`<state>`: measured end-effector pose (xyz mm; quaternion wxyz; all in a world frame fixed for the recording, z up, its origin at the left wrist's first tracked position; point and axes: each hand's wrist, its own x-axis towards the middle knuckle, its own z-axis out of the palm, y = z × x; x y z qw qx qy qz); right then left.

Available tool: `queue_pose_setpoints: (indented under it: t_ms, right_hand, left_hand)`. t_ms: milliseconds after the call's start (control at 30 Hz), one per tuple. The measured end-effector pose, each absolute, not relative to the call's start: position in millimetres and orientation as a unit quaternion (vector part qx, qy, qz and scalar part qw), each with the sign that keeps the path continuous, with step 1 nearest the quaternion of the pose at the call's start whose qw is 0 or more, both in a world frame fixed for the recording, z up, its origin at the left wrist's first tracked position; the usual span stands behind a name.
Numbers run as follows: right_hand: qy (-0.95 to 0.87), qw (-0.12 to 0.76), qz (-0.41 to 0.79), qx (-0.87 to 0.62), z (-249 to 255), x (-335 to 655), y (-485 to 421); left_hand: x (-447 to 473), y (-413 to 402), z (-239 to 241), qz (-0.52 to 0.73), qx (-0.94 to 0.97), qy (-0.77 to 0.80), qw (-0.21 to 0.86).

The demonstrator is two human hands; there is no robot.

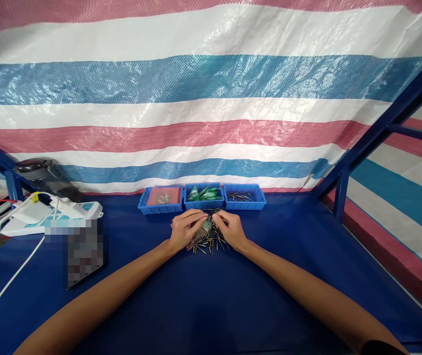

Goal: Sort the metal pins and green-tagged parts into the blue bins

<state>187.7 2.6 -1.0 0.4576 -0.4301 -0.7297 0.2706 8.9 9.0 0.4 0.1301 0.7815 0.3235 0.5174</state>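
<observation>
Brass pins (208, 241) heaped between left hand (183, 228), right hand (232, 229), touching both.

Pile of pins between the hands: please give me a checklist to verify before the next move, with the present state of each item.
1. Both hands at the pins: ok; left hand and right hand flank the pile.
2. Small part held between the fingertips: cannot tell, too small.
3. Left tray within reach: ok.
4. Middle tray holds green pieces: ok.
5. Right tray holds pins: ok.
6. White cable away from the hands: ok.
</observation>
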Motion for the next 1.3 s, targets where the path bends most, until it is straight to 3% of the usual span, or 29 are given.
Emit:
queue_pose_setpoints:
  t_ms: [333,567,1000,1300]
  right_hand:
    - [-0.748,0.451,0.199,-0.445,-1.7,186.3,-0.8]
    - [-0.758,0.456,0.196,-0.422,-1.7,188.1,-2.3]
    - [-0.805,0.435,0.176,-0.362,-6.9,188.4,-0.7]
    - [-0.730,0.516,0.202,-0.400,-2.7,189.9,-2.7]
  left_hand:
    - [8.8,5.8,-0.3,0.494,0.747,0.401,0.192]
    - [7.4,9.6,-1.0,0.473,0.801,0.347,0.121]
    - [8.3,9.8,-8.8,0.488,0.783,0.362,0.137]
    - [10.2,7.0,-4.7,0.528,0.738,0.381,0.181]
